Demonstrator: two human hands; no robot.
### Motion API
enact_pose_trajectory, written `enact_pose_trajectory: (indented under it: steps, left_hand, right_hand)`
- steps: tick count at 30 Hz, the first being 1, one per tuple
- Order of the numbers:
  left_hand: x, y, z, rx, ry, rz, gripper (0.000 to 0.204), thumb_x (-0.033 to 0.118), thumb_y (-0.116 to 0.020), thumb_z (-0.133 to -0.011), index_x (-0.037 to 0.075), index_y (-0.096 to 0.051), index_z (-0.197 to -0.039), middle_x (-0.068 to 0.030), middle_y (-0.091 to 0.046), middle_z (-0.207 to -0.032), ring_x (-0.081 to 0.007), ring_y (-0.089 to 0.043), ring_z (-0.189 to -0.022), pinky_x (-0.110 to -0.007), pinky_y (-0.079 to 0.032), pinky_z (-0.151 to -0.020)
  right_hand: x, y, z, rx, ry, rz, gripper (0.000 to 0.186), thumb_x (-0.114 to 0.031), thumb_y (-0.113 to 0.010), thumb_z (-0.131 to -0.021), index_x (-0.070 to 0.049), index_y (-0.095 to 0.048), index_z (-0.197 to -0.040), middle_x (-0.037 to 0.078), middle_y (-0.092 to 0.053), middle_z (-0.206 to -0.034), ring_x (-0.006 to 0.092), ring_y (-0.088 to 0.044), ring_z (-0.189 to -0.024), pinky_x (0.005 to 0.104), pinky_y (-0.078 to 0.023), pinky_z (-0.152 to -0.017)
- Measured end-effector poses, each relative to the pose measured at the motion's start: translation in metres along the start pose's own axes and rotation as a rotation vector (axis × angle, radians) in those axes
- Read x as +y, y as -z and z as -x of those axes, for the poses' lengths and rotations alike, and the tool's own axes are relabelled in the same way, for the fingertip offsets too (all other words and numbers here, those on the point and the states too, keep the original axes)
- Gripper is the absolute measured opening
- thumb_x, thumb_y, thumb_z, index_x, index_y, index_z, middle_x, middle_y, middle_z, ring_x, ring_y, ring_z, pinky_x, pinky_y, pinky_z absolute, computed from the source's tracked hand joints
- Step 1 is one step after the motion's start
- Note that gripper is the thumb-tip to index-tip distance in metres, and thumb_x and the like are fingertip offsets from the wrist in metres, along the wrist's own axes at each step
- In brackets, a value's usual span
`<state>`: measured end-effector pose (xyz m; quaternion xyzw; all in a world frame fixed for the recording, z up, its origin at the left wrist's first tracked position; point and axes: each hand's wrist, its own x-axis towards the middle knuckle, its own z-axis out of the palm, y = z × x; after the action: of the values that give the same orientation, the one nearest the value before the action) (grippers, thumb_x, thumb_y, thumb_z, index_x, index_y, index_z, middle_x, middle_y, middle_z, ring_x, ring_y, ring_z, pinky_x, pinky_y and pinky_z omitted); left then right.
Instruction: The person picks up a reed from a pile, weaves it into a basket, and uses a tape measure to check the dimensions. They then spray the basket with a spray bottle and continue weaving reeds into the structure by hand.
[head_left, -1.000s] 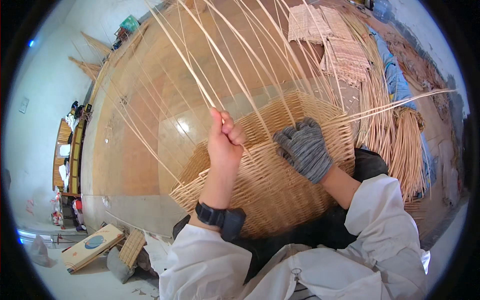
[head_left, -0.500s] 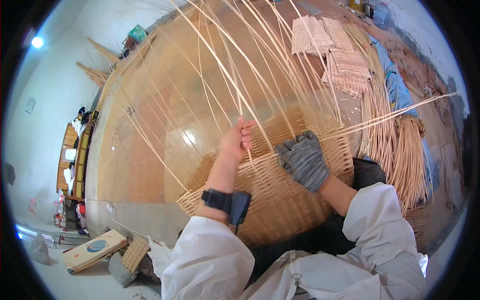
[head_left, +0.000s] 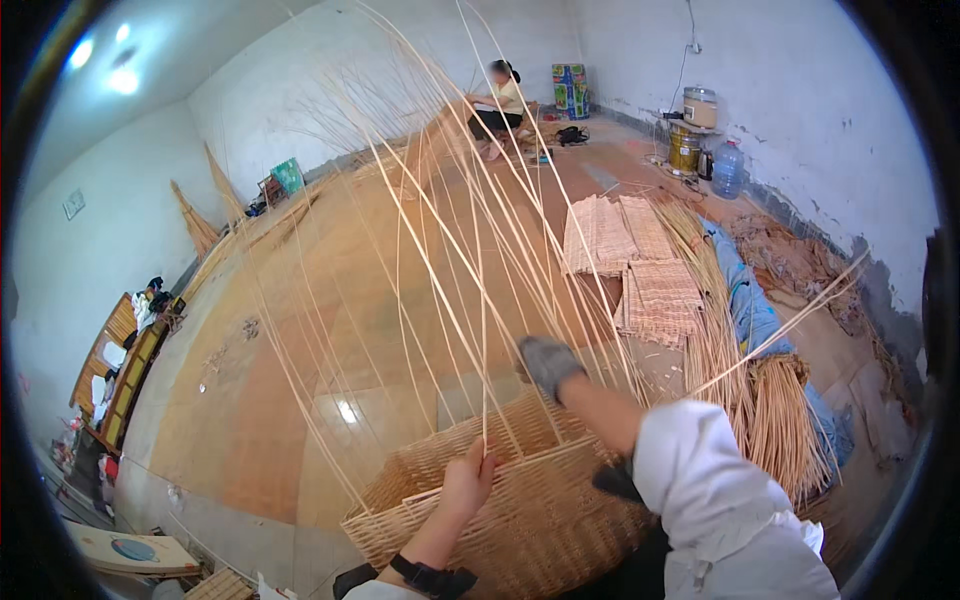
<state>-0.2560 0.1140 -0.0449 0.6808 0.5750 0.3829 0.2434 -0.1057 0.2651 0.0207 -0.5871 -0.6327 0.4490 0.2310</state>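
Note:
A rectangular wicker basket (head_left: 560, 525) is in front of me, with long pale rods rising from its rim. My bare left hand (head_left: 468, 478) is closed at the near rim, gripping an upright wicker rod (head_left: 484, 385). A dark strap circles that wrist. My right hand (head_left: 550, 368), in a grey knit glove, reaches out above the basket's far side among the standing rods. Its fingers are blurred and partly hidden, so what they hold does not show. Past my right forearm, a few long rods (head_left: 785, 328) stick out sideways.
Woven panels (head_left: 660, 300) and bundles of loose rods (head_left: 790, 430) lie at right by a blue sheet (head_left: 745, 290). Far back sits a person (head_left: 500, 100). Buckets (head_left: 684, 152) and a water jug (head_left: 728, 168) stand along the wall. A flat box (head_left: 130, 548) is at lower left.
The view has tilted up, showing the far wall and a seated person. My right hand has left the near rim and extended forward. My left hand still grips at the rim.

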Motion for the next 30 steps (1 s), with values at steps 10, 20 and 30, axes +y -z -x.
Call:
enact_pose_trajectory:
  steps: [10,20,30]
  left_hand:
    - [0.0,0.011,0.001,-0.178,0.109,0.019,0.023,0.006,-0.052,-0.08,0.002,-0.053,-0.103,-0.02,-0.058,-0.074,-0.025,-0.062,-0.066,-0.03,-0.046,-0.055]
    - [0.012,0.02,-0.012,-0.369,-0.115,-0.001,0.034,0.015,-0.057,-0.078,0.004,-0.051,-0.109,-0.0179,-0.058,-0.076,-0.0263,-0.057,-0.067,-0.03,-0.043,-0.06]
    - [0.019,0.02,-0.01,-0.433,0.01,-0.292,0.058,0.032,-0.069,-0.063,0.009,-0.05,-0.113,-0.0181,-0.059,-0.083,-0.0328,-0.056,-0.082,-0.038,-0.043,-0.072]
  right_hand:
    - [-0.096,0.092,-0.028,-0.347,0.726,-0.614,0.026,-0.015,-0.06,-0.077,-0.003,-0.05,-0.098,0.01,-0.06,-0.076,0.0203,-0.061,-0.066,0.0328,-0.053,-0.06]
    - [0.038,0.125,0.067,0.507,0.257,-0.716,0.012,-0.011,-0.054,-0.08,-0.005,-0.047,-0.088,0.008,-0.057,-0.07,0.0192,-0.059,-0.059,0.0286,-0.051,-0.049]
    - [0.062,0.062,0.118,0.44,0.989,0.669,0.027,-0.027,-0.053,-0.079,-0.009,-0.055,-0.1,0.01,-0.06,-0.082,0.024,-0.056,-0.082,0.0378,-0.037,-0.083]
